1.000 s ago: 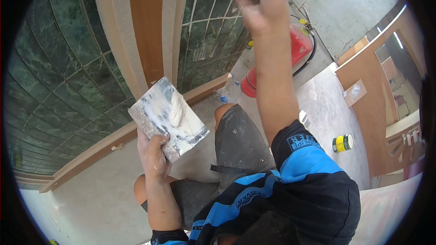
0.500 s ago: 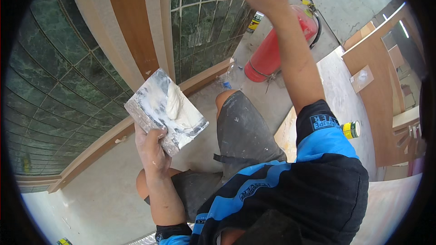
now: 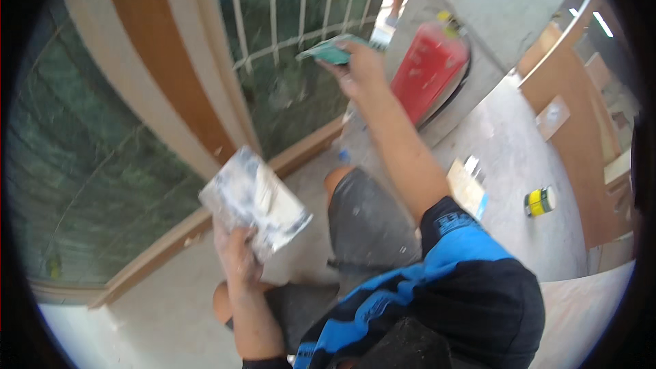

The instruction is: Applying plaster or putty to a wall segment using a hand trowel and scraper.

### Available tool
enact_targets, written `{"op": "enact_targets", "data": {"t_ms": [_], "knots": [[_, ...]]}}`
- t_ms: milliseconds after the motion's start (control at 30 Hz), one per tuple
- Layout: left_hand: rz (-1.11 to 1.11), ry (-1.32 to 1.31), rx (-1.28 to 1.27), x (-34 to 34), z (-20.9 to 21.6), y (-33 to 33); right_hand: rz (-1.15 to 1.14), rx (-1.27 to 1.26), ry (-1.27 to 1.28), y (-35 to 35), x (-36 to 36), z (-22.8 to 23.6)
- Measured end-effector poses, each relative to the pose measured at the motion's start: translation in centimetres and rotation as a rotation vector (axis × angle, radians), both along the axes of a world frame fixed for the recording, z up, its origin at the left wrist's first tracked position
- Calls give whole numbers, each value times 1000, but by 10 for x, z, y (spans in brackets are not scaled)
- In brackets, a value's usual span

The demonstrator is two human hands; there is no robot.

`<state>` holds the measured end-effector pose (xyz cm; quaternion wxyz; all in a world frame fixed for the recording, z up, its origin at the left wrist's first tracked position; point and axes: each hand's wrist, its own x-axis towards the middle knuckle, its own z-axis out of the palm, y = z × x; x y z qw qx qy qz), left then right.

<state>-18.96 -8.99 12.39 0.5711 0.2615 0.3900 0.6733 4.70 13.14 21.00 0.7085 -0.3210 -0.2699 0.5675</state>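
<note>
While our left hand (image 3: 239, 254) grips the paste-smeared putty board (image 3: 258, 195) near the brown wood strip's (image 3: 154, 48) lower end, our right hand (image 3: 361, 72), farther off to that strip's right, clasps the flat green spreader (image 3: 335, 52), its long axis roughly crosswise to the strip.

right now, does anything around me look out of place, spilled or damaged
One small thing: a blue scrap on the floor near the wooden baseboard, which looks like stray litter. The plate in your left hand is smeared with white paste; blur hides finer damage.
</note>
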Motion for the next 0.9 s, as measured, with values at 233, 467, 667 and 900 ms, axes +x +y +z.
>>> {"op": "enact_targets", "data": {"t_ms": [233,467,667,900], "knots": [[-35,-64,-37,1,5,4,189,367,-38,-7,12,101],[-64,-73,-2,2,-1,9,-853,1246,-1549,1,12,131],[-30,-109,-10,-4,3,4,-834,1117,-1796,-1,2,64],[-11,-28,2,-1,9,4,-335,739,-1608,-20,21,-100]]}}
